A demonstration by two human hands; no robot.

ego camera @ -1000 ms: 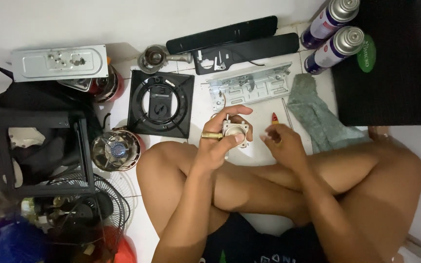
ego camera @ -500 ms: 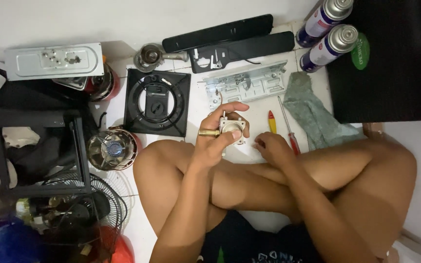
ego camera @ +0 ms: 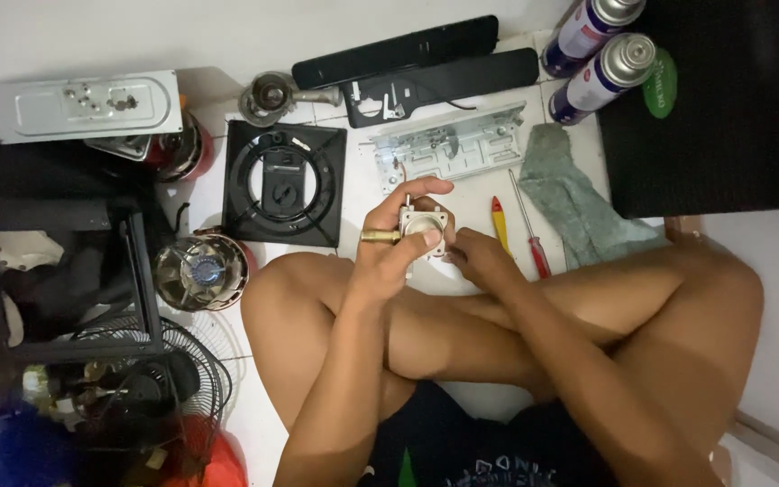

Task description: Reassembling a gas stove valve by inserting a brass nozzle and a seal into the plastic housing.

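Observation:
My left hand (ego camera: 388,251) grips a small square metal valve part (ego camera: 424,225) with a brass stub on its left side, and holds it up over my crossed legs. My right hand (ego camera: 481,257) sits just right of the part with its fingers curled toward the lower right corner. What those fingertips hold is hidden. On the white floor right of my hands lie a yellow-handled screwdriver (ego camera: 499,219) and a thin red-handled screwdriver (ego camera: 534,236).
A silver metal bracket (ego camera: 448,144) and a grey cloth (ego camera: 570,194) lie beyond my hands. A black square burner frame (ego camera: 286,180) and a round burner head (ego camera: 200,271) are on the left. Two gas cans (ego camera: 601,54) and black panels (ego camera: 398,50) are at the back. A fan guard (ego camera: 137,379) is at lower left.
My right hand held the yellow-handled screwdriver a second ago. It laid it on the floor and came back beside the valve part. My left hand kept its grip.

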